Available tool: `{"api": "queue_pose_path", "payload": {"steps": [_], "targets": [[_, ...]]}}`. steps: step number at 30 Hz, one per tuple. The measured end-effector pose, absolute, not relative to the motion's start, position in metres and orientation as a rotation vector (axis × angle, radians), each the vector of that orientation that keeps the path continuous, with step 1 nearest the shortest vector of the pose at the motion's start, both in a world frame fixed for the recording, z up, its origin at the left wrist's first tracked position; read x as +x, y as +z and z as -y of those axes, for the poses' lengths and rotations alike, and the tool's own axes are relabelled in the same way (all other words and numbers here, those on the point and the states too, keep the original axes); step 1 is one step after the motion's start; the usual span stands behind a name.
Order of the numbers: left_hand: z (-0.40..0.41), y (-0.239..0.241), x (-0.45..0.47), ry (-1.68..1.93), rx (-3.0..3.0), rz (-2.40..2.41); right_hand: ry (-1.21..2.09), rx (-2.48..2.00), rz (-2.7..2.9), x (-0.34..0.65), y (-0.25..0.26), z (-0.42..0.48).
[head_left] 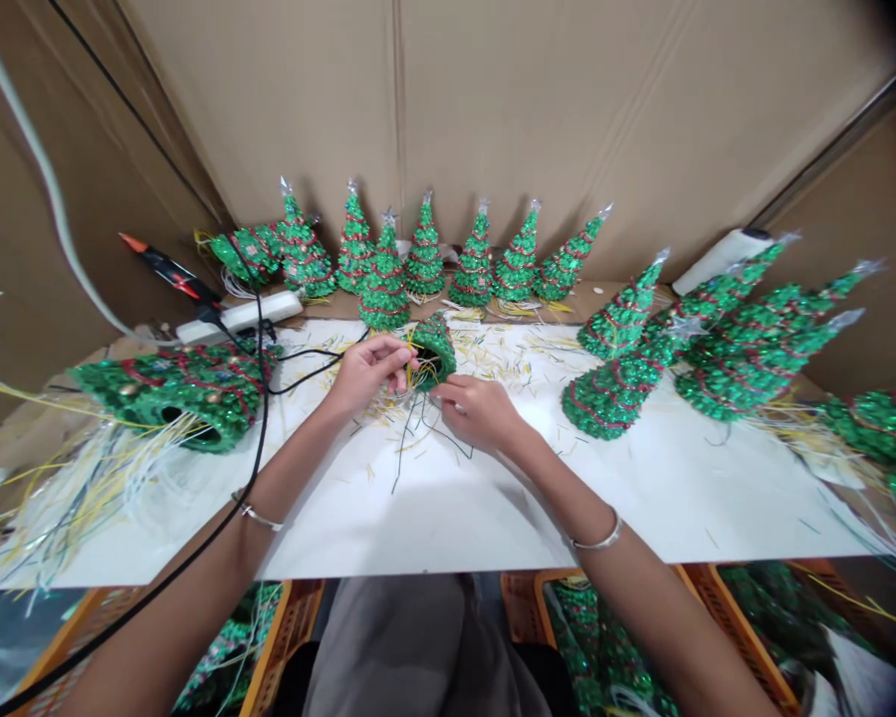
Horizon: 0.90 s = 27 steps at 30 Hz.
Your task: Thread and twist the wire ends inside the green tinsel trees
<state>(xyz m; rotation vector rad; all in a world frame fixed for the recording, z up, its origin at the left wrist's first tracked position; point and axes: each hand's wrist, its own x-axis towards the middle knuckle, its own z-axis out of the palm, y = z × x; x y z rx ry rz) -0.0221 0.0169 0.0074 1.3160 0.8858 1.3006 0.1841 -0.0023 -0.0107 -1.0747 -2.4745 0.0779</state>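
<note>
A small green tinsel Christmas tree point(440, 344) lies on its side with its hollow base turned toward me. Thin yellow, white and green wires point(422, 374) come out of that opening. My left hand point(377, 370) is closed at the left of the base, thumb and fingers pinching some of the wires. At the lower right of the opening, my right hand point(474, 406) has its fingers curled in a pinch on wires too. Dark green wire ends point(410, 438) hang below, between the hands.
Decorated trees point(472, 264) stand along the back and right. A larger tree point(179, 393) lies at left, trailing wires. Black cable point(261, 418) crosses by my left arm. A power strip point(239, 317) and black-orange tool point(168, 271) sit back left. Orange crates point(523, 607) stand below the table's edge.
</note>
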Motion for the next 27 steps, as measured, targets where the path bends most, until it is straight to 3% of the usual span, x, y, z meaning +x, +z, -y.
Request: {"api": "queue_pose_path", "payload": {"steps": [6, 12, 18, 27], "targets": [[-0.016, 0.005, -0.02, 1.303, 1.355, -0.884, -0.004, -0.905, 2.585, 0.205, -0.009, -0.008], [-0.016, -0.004, -0.015, 1.368, 1.3, -0.861, 0.347, -0.695, 2.196, 0.198, -0.006, -0.006], [-0.01, -0.009, -0.001, 1.447, 1.174, -0.851, 0.762, -0.875, 1.678, 0.171, -0.012, 0.001], [0.001, -0.009, 0.013, 1.503, 1.048, -0.856, 0.95, -0.872, 1.503, 0.154, -0.015, 0.007]]}}
